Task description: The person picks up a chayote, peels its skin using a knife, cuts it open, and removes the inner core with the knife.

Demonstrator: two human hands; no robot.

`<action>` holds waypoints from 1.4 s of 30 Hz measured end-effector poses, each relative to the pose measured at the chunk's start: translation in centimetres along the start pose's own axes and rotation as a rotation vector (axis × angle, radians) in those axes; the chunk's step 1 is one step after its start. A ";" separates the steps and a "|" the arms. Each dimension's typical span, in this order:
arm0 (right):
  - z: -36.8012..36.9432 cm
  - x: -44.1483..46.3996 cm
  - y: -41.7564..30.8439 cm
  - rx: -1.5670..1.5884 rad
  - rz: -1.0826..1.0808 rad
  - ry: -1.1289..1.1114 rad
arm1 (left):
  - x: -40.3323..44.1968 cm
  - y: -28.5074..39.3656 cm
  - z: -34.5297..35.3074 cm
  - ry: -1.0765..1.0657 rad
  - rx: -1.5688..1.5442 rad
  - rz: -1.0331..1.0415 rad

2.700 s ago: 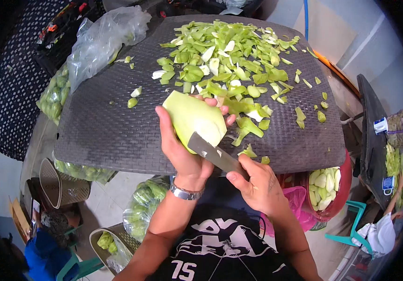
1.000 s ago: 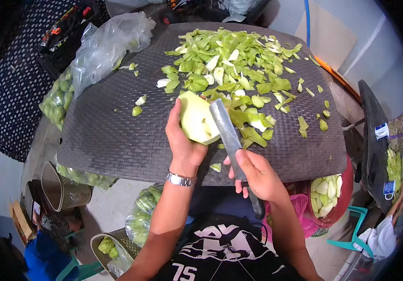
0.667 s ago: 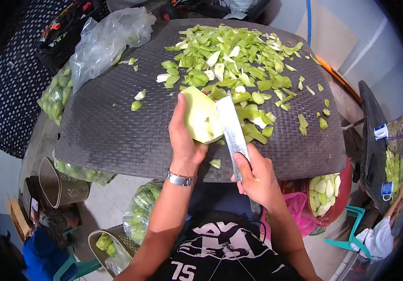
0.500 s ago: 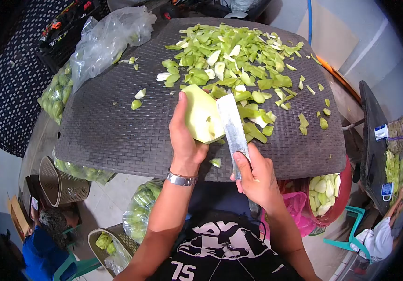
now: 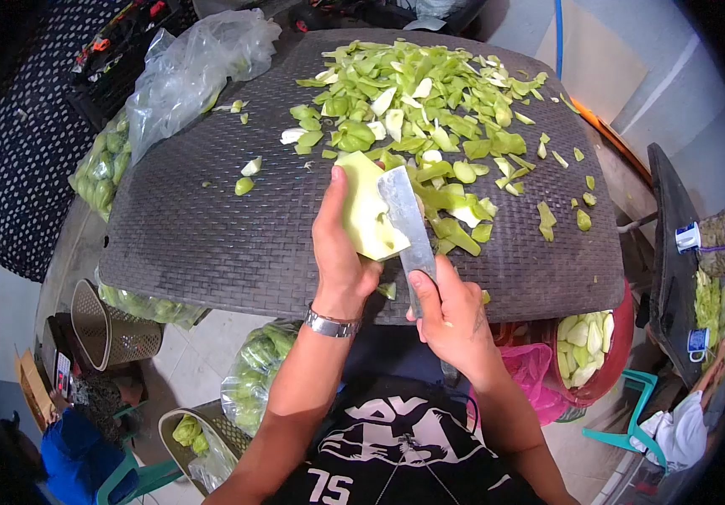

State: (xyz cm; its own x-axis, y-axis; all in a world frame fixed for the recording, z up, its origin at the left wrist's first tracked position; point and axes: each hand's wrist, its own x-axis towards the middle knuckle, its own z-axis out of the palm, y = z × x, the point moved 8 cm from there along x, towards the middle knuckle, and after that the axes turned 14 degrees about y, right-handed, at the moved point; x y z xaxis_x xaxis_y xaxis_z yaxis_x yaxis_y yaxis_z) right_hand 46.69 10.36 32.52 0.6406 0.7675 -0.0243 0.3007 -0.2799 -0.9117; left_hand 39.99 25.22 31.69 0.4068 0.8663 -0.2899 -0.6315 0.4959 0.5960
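My left hand (image 5: 341,252) is closed around a pale green, largely peeled chayote (image 5: 364,202), thumb along its left side. A wide-bladed knife (image 5: 408,217) is in my right hand (image 5: 451,311), fingers wrapped round its handle. The blade points up and lies against or just over the chayote's right side; exact contact is hard to see. Beyond both hands, a heap of green peelings (image 5: 430,101) spreads over the dark woven-pattern table (image 5: 202,236).
A clear plastic bag (image 5: 202,63) lies at the table's far left. Below the right edge, a red basin (image 5: 619,337) holds peeled pieces beside a pink bag (image 5: 535,379). Bagged chayotes (image 5: 253,379) and a basket (image 5: 110,328) stand on the floor at left. Other people sit on both sides.
My left hand and the chayote have shifted slightly right. The knife has come left and down a little, so its blade now overlaps the chayote's right side. A small peel shows beside my right hand.
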 end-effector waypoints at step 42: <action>-0.2 -0.6 -0.6 -0.443 -0.246 0.035 | -0.9 0.5 0.9 -0.002 -0.155 0.021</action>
State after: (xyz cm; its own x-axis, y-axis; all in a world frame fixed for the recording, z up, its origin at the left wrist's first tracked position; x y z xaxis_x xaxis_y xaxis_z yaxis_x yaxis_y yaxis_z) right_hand 46.21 9.98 33.19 0.5341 0.8237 0.1906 0.7120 -0.3167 -0.6266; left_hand 39.86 24.67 32.90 0.3935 0.8764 -0.2775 -0.7339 0.4813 0.4793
